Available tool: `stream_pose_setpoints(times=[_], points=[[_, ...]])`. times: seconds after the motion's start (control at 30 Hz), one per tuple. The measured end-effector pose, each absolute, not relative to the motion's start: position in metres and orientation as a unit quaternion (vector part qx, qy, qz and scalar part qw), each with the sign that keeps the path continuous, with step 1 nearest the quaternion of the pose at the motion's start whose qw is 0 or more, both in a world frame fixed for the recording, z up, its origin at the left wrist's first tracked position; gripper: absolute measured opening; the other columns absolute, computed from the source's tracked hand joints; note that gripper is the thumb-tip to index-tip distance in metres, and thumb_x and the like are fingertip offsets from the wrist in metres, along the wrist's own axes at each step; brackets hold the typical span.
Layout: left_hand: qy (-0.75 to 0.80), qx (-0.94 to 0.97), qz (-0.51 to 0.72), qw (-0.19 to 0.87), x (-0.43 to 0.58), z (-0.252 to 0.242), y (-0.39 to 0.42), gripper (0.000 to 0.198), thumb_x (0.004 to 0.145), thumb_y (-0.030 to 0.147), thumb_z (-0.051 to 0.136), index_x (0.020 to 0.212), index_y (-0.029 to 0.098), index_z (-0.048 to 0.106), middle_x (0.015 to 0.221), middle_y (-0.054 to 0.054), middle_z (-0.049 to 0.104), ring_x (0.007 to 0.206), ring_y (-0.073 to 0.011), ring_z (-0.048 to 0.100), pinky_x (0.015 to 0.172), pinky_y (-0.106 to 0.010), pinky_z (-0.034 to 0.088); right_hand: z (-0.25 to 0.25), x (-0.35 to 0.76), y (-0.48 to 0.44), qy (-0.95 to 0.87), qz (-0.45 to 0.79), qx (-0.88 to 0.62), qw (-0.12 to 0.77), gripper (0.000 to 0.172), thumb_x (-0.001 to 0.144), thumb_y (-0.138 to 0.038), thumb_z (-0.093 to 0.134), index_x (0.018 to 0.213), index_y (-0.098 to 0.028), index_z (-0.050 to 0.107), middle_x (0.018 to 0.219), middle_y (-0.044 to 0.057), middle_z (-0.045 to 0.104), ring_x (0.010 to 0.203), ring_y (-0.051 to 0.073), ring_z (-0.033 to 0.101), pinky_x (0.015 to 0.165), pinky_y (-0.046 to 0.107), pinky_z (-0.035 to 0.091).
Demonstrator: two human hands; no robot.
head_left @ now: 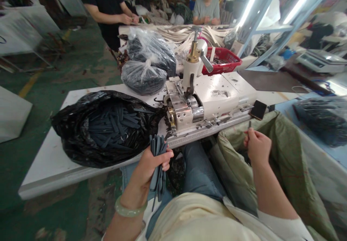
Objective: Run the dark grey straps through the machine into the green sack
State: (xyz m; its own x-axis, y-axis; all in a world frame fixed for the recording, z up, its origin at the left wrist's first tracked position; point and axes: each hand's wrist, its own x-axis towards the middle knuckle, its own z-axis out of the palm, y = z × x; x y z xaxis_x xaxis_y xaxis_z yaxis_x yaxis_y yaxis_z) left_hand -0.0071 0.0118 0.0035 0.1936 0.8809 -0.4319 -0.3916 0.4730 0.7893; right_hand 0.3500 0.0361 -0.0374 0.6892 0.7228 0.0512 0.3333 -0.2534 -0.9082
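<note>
Head view: my left grip (150, 167) is closed round a bundle of dark strips (158, 147), just below the tabletop (48, 161) edge. Black bag (73, 140) w/ the same stock lies just left of it. My right grip (256, 147) pinches a single strip (249, 124) over the green sack (287, 158). Machine (211, 100) sits btw. both grips, beyond them.
</note>
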Motion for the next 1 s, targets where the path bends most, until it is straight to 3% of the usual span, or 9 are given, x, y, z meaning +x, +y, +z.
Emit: stream_pose_setpoints(times=[0.07,0.13,0.2,0.3,0.43,0.53,0.63,0.87,1.0], points=[[0.448,0.273,0.426,0.737,-0.004,0.006,0.011,0.046,0.057,0.018,0.082,0.091,0.017,0.050,0.069,0.002,0.060,0.042,-0.0035,0.043,0.039,-0.018,0.033,-0.045,0.391,0.005,-0.384,0.070,-0.874,0.290,0.039,0.079,-0.048,0.057,0.078,-0.010,0.065,0.060,0.012,0.060,0.058,0.025,0.059,0.054,0.036,0.044],[0.431,0.284,0.407,0.754,0.002,0.008,0.011,0.046,0.058,0.018,0.081,0.091,0.016,0.050,0.068,0.002,0.060,0.042,-0.0034,0.043,0.039,-0.018,0.033,-0.043,0.403,-0.012,-0.424,0.011,-0.885,0.191,0.045,0.078,-0.048,0.057,0.093,-0.006,0.067,0.079,0.020,0.066,0.077,0.034,0.063,0.068,0.044,0.046],[0.413,0.296,0.387,0.770,0.010,0.011,0.010,0.044,0.059,0.018,0.080,0.091,0.016,0.050,0.067,0.002,0.059,0.041,-0.0033,0.043,0.039,-0.018,0.033,-0.034,0.380,-0.014,-0.480,0.081,-0.836,0.251,0.047,0.082,-0.048,0.053,0.102,-0.009,0.067,0.088,0.018,0.068,0.083,0.031,0.063,0.074,0.043,0.047],[0.403,0.313,0.357,0.782,0.020,0.014,0.006,0.043,0.059,0.018,0.080,0.090,0.017,0.050,0.067,0.002,0.059,0.041,-0.0038,0.043,0.039,-0.018,0.033,-0.016,0.299,0.004,-0.528,0.363,-0.660,0.394,0.044,0.084,-0.051,0.053,0.101,-0.014,0.069,0.082,0.009,0.069,0.069,0.020,0.063,0.063,0.031,0.049],[0.412,0.330,0.328,0.783,0.021,0.016,-0.003,0.039,0.060,0.019,0.079,0.087,0.016,0.051,0.066,0.001,0.059,0.040,-0.0049,0.044,0.039,-0.020,0.034,0.000,0.197,0.033,-0.553,0.574,-0.462,0.389,0.034,0.078,-0.048,0.063,0.077,-0.014,0.070,0.061,0.002,0.062,0.046,0.009,0.048,0.043,0.021,0.037],[0.424,0.318,0.337,0.778,0.014,0.017,-0.010,0.037,0.060,0.019,0.079,0.085,0.015,0.053,0.066,0.000,0.059,0.041,-0.0043,0.043,0.040,-0.020,0.034,0.001,0.165,0.042,-0.575,0.603,-0.416,0.364,0.031,0.074,-0.042,0.069,0.062,-0.013,0.066,0.052,0.000,0.058,0.043,0.007,0.044,0.040,0.019,0.032],[0.424,0.292,0.361,0.777,0.006,0.016,-0.012,0.036,0.062,0.019,0.078,0.088,0.015,0.053,0.065,0.000,0.059,0.043,-0.0042,0.043,0.040,-0.018,0.033,-0.006,0.157,0.046,-0.576,0.593,-0.429,0.363,0.032,0.075,-0.042,0.069,0.060,-0.013,0.066,0.047,-0.001,0.055,0.039,0.006,0.040,0.037,0.019,0.026],[0.377,0.265,0.374,0.805,-0.015,0.005,-0.007,0.031,0.067,0.019,0.077,0.089,0.015,0.056,0.061,0.002,0.054,0.043,-0.0019,0.036,0.039,-0.014,0.028,-0.010,0.177,0.061,-0.375,0.591,-0.468,0.540,0.031,0.065,-0.038,0.077,0.055,-0.013,0.061,0.044,-0.002,0.053,0.034,0.003,0.033,0.033,0.017,0.018],[0.390,0.253,0.400,0.790,-0.016,0.003,-0.002,0.037,0.065,0.021,0.079,0.096,0.014,0.059,0.061,0.003,0.053,0.043,-0.0012,0.035,0.039,-0.014,0.028,0.000,0.193,0.065,-0.320,0.627,-0.442,0.555,0.030,0.059,-0.035,0.081,0.055,-0.013,0.061,0.044,-0.003,0.051,0.034,0.002,0.031,0.032,0.016,0.015]])
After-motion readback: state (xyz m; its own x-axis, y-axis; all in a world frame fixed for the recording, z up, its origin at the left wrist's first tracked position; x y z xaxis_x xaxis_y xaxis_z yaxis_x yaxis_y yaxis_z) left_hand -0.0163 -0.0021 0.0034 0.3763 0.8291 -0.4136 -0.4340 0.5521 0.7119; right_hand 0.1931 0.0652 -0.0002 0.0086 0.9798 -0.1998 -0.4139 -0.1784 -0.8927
